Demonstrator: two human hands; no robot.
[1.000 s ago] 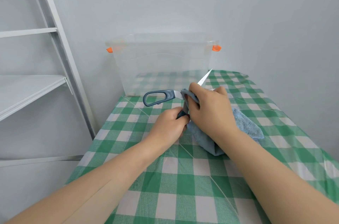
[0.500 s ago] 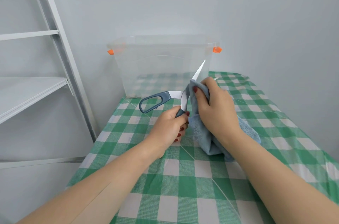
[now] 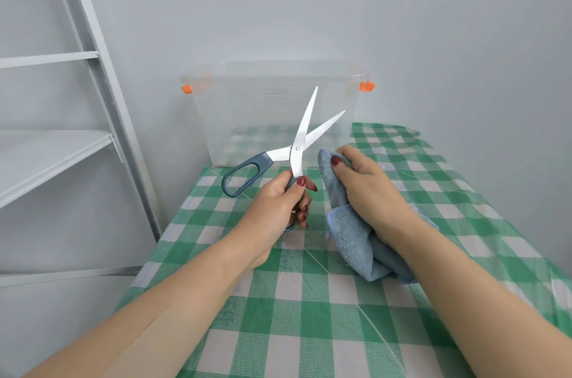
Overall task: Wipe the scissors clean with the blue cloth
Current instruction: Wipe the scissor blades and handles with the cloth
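The scissors [image 3: 305, 133] have white blades and dark blue-grey handles, and they stand spread apart with both blade tips pointing up and away. My left hand [image 3: 278, 207] grips the lower handle, which is mostly hidden in my fingers; the other handle loop sticks out to the left. The blue cloth [image 3: 349, 232] is bunched in my right hand [image 3: 368, 189], which holds it just right of the scissors, apart from the blades. The cloth's lower end rests on the table.
A clear plastic storage box [image 3: 272, 86] with orange latches stands at the back of the table [image 3: 309, 315], which has a green and white checked cover. A white metal shelf unit [image 3: 102, 74] stands to the left. Grey walls close off the back and right.
The cloth and my right hand have come off the blade and dropped to the right. The scissors are lifted and turned more upright, both blades now bare.
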